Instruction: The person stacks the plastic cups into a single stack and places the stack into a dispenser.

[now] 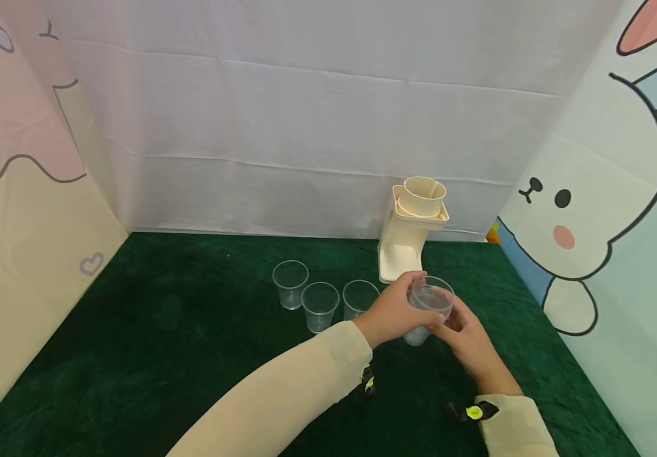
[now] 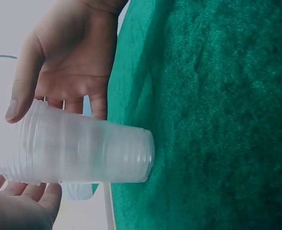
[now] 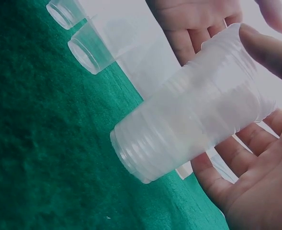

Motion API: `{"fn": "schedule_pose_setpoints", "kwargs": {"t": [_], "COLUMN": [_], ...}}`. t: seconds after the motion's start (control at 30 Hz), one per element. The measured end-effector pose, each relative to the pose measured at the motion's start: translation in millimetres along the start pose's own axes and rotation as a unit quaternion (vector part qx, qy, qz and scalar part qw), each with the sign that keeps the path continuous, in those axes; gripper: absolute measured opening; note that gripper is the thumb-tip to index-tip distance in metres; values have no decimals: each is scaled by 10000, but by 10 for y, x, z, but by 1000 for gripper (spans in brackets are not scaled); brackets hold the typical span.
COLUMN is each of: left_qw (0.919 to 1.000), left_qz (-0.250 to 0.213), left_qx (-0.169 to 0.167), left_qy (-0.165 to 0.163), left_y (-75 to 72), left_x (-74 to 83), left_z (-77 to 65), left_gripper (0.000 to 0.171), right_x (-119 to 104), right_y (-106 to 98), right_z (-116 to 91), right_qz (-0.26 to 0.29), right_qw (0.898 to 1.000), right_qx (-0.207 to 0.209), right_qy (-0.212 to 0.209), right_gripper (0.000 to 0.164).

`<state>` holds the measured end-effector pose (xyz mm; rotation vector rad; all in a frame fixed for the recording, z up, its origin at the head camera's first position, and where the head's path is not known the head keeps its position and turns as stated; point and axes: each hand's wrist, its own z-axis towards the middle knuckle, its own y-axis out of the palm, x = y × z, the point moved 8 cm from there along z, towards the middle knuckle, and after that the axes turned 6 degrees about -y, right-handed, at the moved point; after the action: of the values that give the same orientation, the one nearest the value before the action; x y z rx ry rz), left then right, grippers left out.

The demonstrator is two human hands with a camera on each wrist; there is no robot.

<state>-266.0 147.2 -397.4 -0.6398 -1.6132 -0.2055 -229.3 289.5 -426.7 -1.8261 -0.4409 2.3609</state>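
Both hands are at an upright stack of nested clear plastic cups [image 1: 432, 301], just above the green cloth in the head view. My left hand [image 1: 401, 309] holds the stack from its left side, near the rims. From the other side my right hand [image 1: 466, 339] grips it, thumb near the rims and fingers around the back. In the left wrist view the stacked cups [image 2: 88, 143] lie between the two hands, their ridged rims close together. The right wrist view shows the stack [image 3: 184, 110] tilted, its bottom close over the cloth.
Three single clear cups stand left of the hands: a far one [image 1: 291, 284], a middle one [image 1: 320, 306] and one partly behind the left wrist [image 1: 359, 297]. A cream stand with a round holder on top [image 1: 405, 238] rises behind the hands, near the white curtain [image 1: 282, 127].
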Motion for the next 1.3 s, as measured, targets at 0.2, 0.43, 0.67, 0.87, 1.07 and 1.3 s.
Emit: {"fn": "schedule_pose_setpoints", "kwargs": {"t": [0.2, 0.43, 0.67, 0.87, 1.07, 1.3], "left_qw": [10000, 9999, 9998, 9999, 9999, 9994], "left_qz": [-26, 54, 42, 26, 48, 188], "left_qx": [0, 94, 137, 101, 92, 55], "left_qy": [-64, 5, -101, -113, -52, 293], "left_y": [-10, -8, 10, 14, 10, -55], "left_x": [-23, -71, -111, -112, -100, 54], "left_z": [-24, -14, -19, -24, -26, -48], "left_gripper": [79, 71, 72, 73, 75, 73], "right_x": [-4, 0, -5, 5, 15, 5], "right_y": [1, -4, -5, -8, -6, -3], "right_z": [-5, -3, 1, -5, -4, -4], "right_qz": [-47, -58, -73, -87, -73, -95], "right_qw": [9999, 9997, 9998, 9997, 9997, 9996], "right_qx": [32, 44, 52, 57, 58, 72], "right_qy": [103, 230, 192, 223, 223, 259], "right_gripper": [61, 61, 60, 60, 60, 62]}}
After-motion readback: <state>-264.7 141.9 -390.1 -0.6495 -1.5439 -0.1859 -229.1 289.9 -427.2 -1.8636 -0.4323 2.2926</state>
